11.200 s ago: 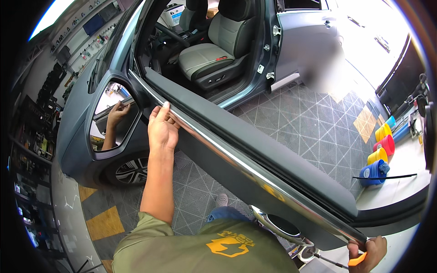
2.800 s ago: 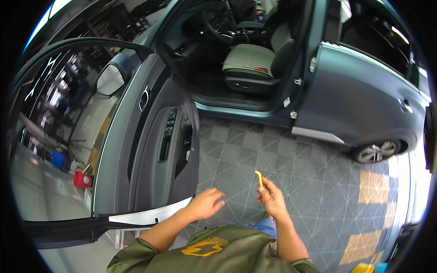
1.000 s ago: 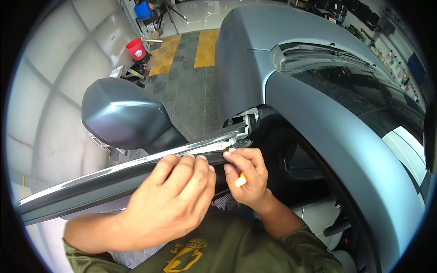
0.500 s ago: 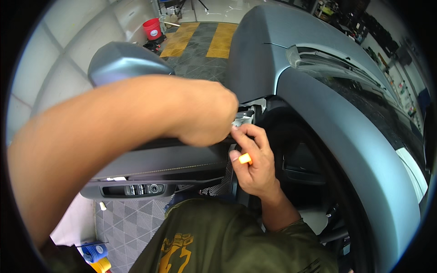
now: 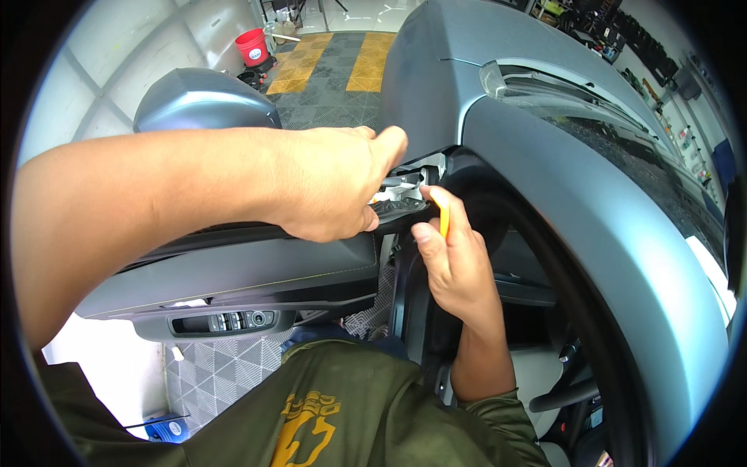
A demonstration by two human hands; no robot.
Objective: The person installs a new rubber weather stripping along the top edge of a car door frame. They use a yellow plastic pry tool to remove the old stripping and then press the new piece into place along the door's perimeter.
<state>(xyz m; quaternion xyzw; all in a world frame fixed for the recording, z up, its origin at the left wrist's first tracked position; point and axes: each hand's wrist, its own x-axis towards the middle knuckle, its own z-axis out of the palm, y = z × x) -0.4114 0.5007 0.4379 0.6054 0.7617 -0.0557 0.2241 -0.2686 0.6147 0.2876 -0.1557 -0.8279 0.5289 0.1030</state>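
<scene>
Head view: right hand (image 5: 457, 265) pinches an orange tool (image 5: 444, 220), long axis slanting up-left (left hand (image 5: 334, 187): grip unclear).

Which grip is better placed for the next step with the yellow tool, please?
Probably the right grip: it holds the yellow tool near the car door's exposed corner, while the left grip shows no tool.

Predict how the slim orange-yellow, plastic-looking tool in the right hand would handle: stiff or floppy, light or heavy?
The slim orange-yellow, plastic-looking tool is probably light: it looks thin beside the right hand. Likely stiff rather than floppy: its exposed length shows no droop.
</scene>
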